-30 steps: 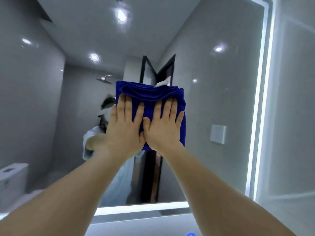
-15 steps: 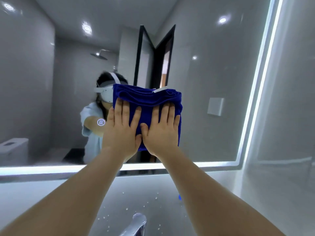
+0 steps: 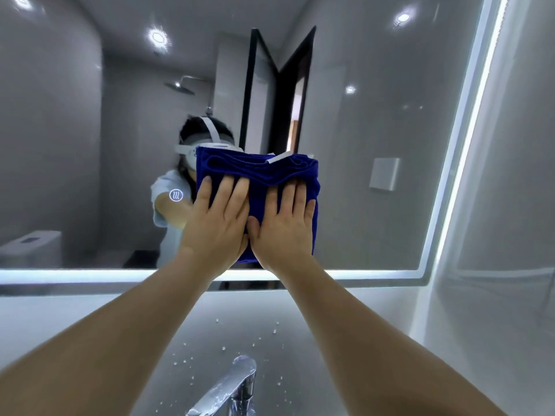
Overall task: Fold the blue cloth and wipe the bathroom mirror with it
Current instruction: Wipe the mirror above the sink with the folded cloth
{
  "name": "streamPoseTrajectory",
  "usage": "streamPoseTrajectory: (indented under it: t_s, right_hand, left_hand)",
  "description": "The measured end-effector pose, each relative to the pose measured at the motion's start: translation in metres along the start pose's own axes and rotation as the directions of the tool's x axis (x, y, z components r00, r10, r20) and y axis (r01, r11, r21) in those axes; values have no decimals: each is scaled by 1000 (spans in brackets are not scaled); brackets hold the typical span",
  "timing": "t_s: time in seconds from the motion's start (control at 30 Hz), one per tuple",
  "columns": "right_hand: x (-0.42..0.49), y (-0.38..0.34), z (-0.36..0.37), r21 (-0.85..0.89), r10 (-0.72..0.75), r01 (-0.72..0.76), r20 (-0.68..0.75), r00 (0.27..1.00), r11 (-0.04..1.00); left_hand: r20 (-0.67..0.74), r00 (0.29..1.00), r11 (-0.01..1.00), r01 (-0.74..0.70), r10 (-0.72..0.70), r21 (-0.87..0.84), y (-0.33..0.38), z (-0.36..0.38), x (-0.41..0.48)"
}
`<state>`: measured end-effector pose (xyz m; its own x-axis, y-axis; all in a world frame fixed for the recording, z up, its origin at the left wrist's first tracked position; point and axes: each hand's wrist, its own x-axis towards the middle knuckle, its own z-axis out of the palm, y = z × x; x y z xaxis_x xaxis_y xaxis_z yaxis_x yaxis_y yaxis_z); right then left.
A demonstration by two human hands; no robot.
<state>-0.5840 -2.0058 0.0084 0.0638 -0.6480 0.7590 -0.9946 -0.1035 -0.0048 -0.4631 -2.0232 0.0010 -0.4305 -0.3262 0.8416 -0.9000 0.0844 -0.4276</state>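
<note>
The folded blue cloth [image 3: 258,172] lies flat against the bathroom mirror [image 3: 375,100], low on the glass and just above its lit bottom edge. A white label sticks out at the cloth's top. My left hand [image 3: 217,223] presses on the cloth's left half, fingers spread and pointing up. Beside it, thumb to thumb, my right hand [image 3: 283,228] presses flat on the right half. The palms hide the cloth's lower part.
A lit strip [image 3: 462,151] frames the mirror on the right and along the bottom. Below stands a chrome tap [image 3: 231,388], with water drops on the wall behind it [image 3: 270,334]. The mirror reflects a person with a headset, a door and a toilet.
Both hands and the cloth have slid down the mirror toward its bottom edge. The view has tilted down, bringing the tap into sight.
</note>
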Motion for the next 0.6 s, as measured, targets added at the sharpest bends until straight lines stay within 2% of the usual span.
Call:
streamPoseTrajectory:
  t_s: [0.07, 0.13, 0.23, 0.37, 0.53, 0.6]
  right_hand:
    - [0, 1, 1, -1, 1, -1, -12, 1000, 1000]
    - [0, 1, 1, -44, 3, -9, -116, 993, 999]
    - [4, 0, -4, -27, 32, -37, -189, 982, 999]
    - [11, 3, -11, 40, -1, 12, -269, 963, 999]
    - [11, 1, -16, -173, -134, 73, -371, 919, 982]
    - [12, 2, -14, -229, -204, 127, -355, 912, 965]
  left_hand:
    - [-17, 998, 998, -55, 54, -21, -3, -6, 7]
    - [3, 998, 996, -67, 67, -58, -4, -12, 12]
    - [53, 998, 992, -39, 45, -116, -5, -21, 19]
    - [136, 991, 987, 16, 6, -162, -9, -19, 23]
    - [128, 991, 987, 48, -28, -156, -13, -12, 22]
    - [122, 992, 983, 56, -35, -174, -13, -10, 21]
